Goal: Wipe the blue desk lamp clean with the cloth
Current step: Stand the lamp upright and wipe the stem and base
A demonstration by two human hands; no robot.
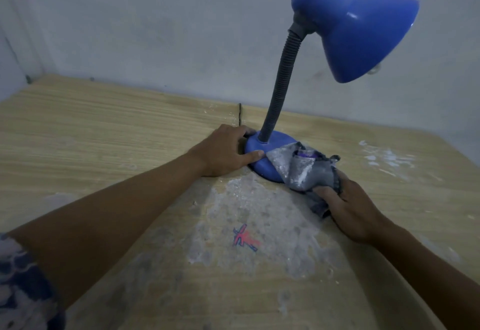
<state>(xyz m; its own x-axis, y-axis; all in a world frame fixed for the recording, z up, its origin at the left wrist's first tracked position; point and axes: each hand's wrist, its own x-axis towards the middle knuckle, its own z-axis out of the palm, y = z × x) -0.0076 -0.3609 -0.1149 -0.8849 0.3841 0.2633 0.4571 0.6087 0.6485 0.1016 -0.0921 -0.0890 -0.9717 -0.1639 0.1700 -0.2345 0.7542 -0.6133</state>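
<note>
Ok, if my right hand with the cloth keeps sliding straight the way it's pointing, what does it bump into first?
Most likely the lamp base. Your right hand grips the cloth and points up-left toward it; the cloth already drapes over the base's near right side. Beyond that stands the gooseneck, though depth is hard to judge.

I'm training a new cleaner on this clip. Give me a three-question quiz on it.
1. True or false: the cloth lies over part of the lamp base.
2. Which hand grips the cloth? A left hand B right hand
3. Fill in: the lamp shade hangs above the ___, untouched.

Key: 1 true; 2 B; 3 desk.
</note>
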